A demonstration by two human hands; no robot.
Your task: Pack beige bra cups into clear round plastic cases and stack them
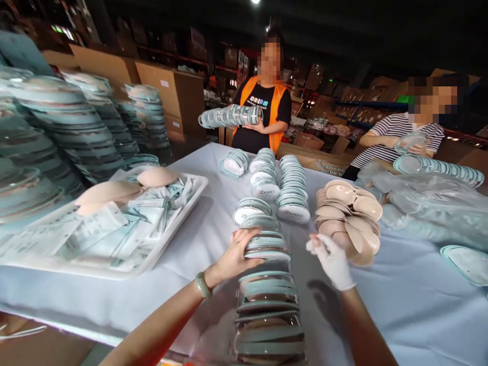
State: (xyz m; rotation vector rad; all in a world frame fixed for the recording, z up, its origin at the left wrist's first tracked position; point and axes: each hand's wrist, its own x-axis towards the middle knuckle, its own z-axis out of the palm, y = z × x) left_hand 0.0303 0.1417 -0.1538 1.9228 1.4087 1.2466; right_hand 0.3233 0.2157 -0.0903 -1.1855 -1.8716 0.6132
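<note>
left hand (237, 254) is resting open-palmed on the row of clear round cases (267, 284) mid-table | gloved right hand (332, 260) is hovering loosely curled, empty, beside beige pads (348, 216)

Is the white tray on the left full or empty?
Full. The white tray is heaped with flat sealed packets, and a few beige pads lie on top of them.

**Materials and finish, as I see them**

Row of cases (269, 300), lower centre: clear glossy plastic. My right hand (333, 262): white matt cloth glove. Tablecloth (400, 305): smooth pale fabric. Beige pads (348, 216), centre right: smooth, soft sheen. Tray (183, 213), left: white plastic.
</note>
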